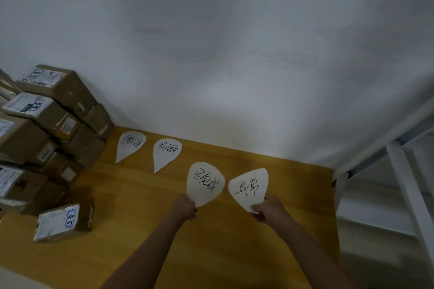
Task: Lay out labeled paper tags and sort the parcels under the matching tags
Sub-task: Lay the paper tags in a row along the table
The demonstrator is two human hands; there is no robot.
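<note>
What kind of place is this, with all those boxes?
Probably a parcel sorting room: labelled cardboard parcels stacked on a wooden table, handwritten paper tags being laid out, and white metal shelving alongside.

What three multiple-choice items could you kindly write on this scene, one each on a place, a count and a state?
1. Where does the stack of parcels stand?
A. at the left end of the table
B. at its right end
C. in its middle

2. How many paper tags show?
A. two
B. four
C. six

3. What is the right hand doing?
A. pinching the rightmost tag
B. lying flat
C. gripping a parcel

Answers:
1 A, the boxes pile up at the left edge.
2 B, two lie by the wall, and the left hand and right hand hold one each.
3 A, its fingers pinch the tag's narrow end.
</note>
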